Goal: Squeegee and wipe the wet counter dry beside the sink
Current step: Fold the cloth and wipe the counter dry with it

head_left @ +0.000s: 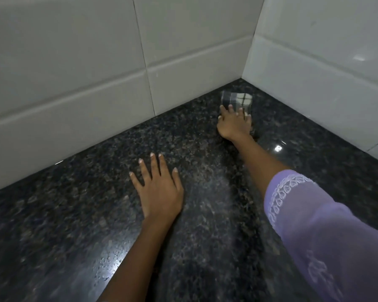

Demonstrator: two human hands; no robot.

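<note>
The dark speckled granite counter (79, 210) fills the lower part of the head view, with small water beads shining near its front. My right hand (232, 122) reaches far toward the back corner and presses a checked grey and white cloth (237, 99) flat on the stone. The cloth is blurred and partly hidden under my fingers. My left hand (158, 188) lies palm down on the counter in the middle, fingers spread, holding nothing. No squeegee or sink is in view.
White tiled walls (85, 62) rise behind the counter and on the right (319, 68), meeting in a corner just beyond the cloth. My right arm wears a purple sleeve (327, 232) with white trim.
</note>
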